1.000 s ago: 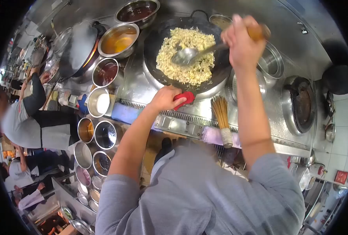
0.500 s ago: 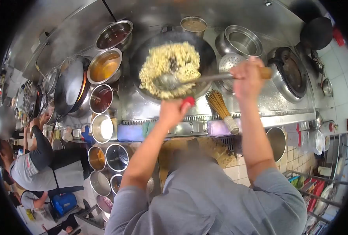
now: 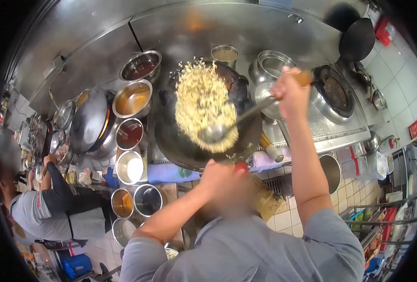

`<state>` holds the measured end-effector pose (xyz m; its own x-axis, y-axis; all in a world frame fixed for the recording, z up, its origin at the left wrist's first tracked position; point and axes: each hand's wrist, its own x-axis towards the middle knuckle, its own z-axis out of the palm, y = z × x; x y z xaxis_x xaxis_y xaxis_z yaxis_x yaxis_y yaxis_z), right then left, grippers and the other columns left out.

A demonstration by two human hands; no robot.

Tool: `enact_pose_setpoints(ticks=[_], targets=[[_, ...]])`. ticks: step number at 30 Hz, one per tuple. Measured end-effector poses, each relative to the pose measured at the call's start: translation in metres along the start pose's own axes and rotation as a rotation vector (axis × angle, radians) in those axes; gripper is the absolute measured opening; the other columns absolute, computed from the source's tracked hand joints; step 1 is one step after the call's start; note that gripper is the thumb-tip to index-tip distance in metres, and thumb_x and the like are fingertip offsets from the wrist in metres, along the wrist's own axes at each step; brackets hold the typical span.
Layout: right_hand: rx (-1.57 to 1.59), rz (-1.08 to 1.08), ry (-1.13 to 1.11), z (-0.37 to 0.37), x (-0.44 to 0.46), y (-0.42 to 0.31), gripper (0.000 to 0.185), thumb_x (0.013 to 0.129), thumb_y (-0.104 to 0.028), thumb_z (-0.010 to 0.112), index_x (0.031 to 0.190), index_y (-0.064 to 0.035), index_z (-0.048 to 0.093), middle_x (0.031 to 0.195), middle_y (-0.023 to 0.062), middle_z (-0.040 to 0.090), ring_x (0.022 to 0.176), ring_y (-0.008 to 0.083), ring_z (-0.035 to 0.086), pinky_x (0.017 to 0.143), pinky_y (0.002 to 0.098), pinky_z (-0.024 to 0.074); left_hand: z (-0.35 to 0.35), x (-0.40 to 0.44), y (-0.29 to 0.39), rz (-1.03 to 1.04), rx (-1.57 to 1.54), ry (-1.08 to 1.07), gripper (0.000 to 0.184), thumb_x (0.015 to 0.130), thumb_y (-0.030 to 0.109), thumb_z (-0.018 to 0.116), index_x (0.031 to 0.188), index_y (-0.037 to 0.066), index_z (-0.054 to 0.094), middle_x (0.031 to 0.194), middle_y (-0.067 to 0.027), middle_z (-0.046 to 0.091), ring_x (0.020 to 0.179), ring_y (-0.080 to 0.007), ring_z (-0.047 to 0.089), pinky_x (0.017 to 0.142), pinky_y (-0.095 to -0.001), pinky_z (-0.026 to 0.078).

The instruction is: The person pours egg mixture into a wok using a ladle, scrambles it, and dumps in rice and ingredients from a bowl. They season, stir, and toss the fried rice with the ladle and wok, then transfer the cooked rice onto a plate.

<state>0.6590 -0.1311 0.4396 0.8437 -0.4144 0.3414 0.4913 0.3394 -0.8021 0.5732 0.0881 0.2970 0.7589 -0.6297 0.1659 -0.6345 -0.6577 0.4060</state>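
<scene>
A dark wok (image 3: pixel 171 150) is pulled toward my body, with its near rim by my left hand (image 3: pixel 216 178). That hand is closed around the wok's handle, whose red end (image 3: pixel 241 168) shows past the fingers. Yellowish fried rice (image 3: pixel 203 94) spreads in a long mass over the wok, loose grains flying up at the far end. In my closed right hand (image 3: pixel 289 96) is a long ladle (image 3: pixel 253 112) with a wooden grip. Its bowl touches the rice at the near side. A perforated skimmer (image 3: pixel 266 96) lies behind the ladle's shaft.
Metal bowls and pots of sauce (image 3: pixel 132 98) line the left side. A bamboo brush (image 3: pixel 272 148) lies right of the wok, partly hidden. Steel pots (image 3: pixel 269 66) and a second wok station (image 3: pixel 333 94) stand further right. A co-worker (image 3: pixel 53 207) is at the left.
The wok has come toward me and tilted, uncovering the burner behind it. The rice has stretched out and been tossed up. My left hand moved nearer and right; the ladle stays at the rice.
</scene>
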Motion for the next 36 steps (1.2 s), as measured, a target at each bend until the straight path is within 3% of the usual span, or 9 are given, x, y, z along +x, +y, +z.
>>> enact_pose_setpoints(ticks=[3,8,14,21,23,27,32,35,36], targets=[[0.072,-0.168,0.042,0.018,0.001,-0.038,0.031,0.093,-0.017,0.061,0.070,-0.0110,0.041,0.051,-0.0015,0.042,0.041,0.0094,0.040,0.042,0.0266,0.0376,-0.037,0.049,-0.019,-0.001,0.016,0.143,0.038,0.089,0.043,0.058,0.070,0.011,0.065,0.057,-0.0104,0.061,0.057,-0.0328,0.061,0.076,-0.0438,0.044],[-0.023,-0.292,0.130,0.012,-0.007,0.107,0.025,0.096,-0.012,0.054,0.078,-0.0076,0.038,0.056,0.0056,0.052,0.047,0.0120,0.051,0.047,0.0277,0.0447,0.061,0.032,-0.061,-0.121,0.062,0.254,0.043,0.090,0.045,0.056,0.067,0.010,0.063,0.068,-0.0154,0.064,0.065,-0.0352,0.062,0.079,-0.0507,0.043],[-0.047,-0.093,0.058,0.024,-0.001,-0.015,0.026,0.096,-0.012,0.056,0.077,-0.0107,0.037,0.054,-0.0007,0.042,0.043,0.0084,0.039,0.043,0.0268,0.0385,-0.078,0.020,0.027,0.118,0.094,0.137,0.043,0.090,0.046,0.056,0.068,0.010,0.066,0.065,-0.0142,0.064,0.063,-0.0347,0.063,0.076,-0.0453,0.045],[-0.142,-0.348,0.163,0.016,-0.001,0.090,0.024,0.096,-0.010,0.055,0.082,-0.0092,0.036,0.054,0.0048,0.049,0.043,0.0136,0.049,0.045,0.0300,0.0450,0.045,0.024,-0.035,0.021,0.109,0.395,0.039,0.091,0.048,0.052,0.087,0.010,0.061,0.073,-0.0104,0.066,0.069,-0.0285,0.063,0.074,-0.0461,0.038],[-0.052,-0.234,0.148,0.014,0.004,0.053,0.025,0.096,-0.010,0.055,0.081,-0.0098,0.036,0.053,0.0031,0.046,0.042,0.0125,0.044,0.045,0.0295,0.0435,-0.009,-0.001,0.013,-0.076,-0.019,-0.097,0.040,0.091,0.047,0.053,0.087,0.009,0.063,0.070,-0.0123,0.065,0.068,-0.0280,0.064,0.072,-0.0451,0.040],[-0.075,-0.130,0.016,0.022,0.011,-0.019,0.027,0.096,-0.014,0.057,0.078,-0.0114,0.038,0.054,0.0003,0.044,0.042,0.0105,0.042,0.043,0.0274,0.0403,-0.067,0.027,0.010,0.234,0.250,0.191,0.039,0.090,0.046,0.056,0.076,0.011,0.065,0.070,-0.0126,0.066,0.067,-0.0276,0.064,0.066,-0.0425,0.042],[-0.176,-0.295,0.157,0.025,0.008,0.088,0.026,0.097,-0.014,0.055,0.078,-0.0093,0.038,0.054,0.0013,0.047,0.043,0.0117,0.046,0.043,0.0273,0.0412,0.044,0.048,-0.059,-0.048,0.106,0.345,0.037,0.090,0.046,0.056,0.079,0.011,0.064,0.065,-0.0102,0.064,0.061,-0.0298,0.062,0.070,-0.0421,0.041],[-0.087,-0.256,0.124,0.015,-0.001,0.063,0.026,0.097,-0.013,0.055,0.078,-0.0089,0.038,0.054,0.0011,0.047,0.043,0.0114,0.045,0.043,0.0274,0.0409,-0.033,-0.001,0.007,-0.004,0.002,-0.134,0.038,0.091,0.045,0.055,0.090,0.009,0.066,0.073,-0.0119,0.068,0.073,-0.0320,0.066,0.078,-0.0454,0.042],[-0.104,-0.189,0.098,0.018,-0.001,0.038,0.026,0.097,-0.013,0.056,0.078,-0.0089,0.038,0.054,0.0009,0.046,0.043,0.0110,0.045,0.042,0.0271,0.0407,0.004,-0.008,-0.005,0.029,-0.003,-0.016,0.038,0.091,0.044,0.055,0.091,0.008,0.068,0.074,-0.0131,0.068,0.075,-0.0334,0.067,0.080,-0.0459,0.044]])
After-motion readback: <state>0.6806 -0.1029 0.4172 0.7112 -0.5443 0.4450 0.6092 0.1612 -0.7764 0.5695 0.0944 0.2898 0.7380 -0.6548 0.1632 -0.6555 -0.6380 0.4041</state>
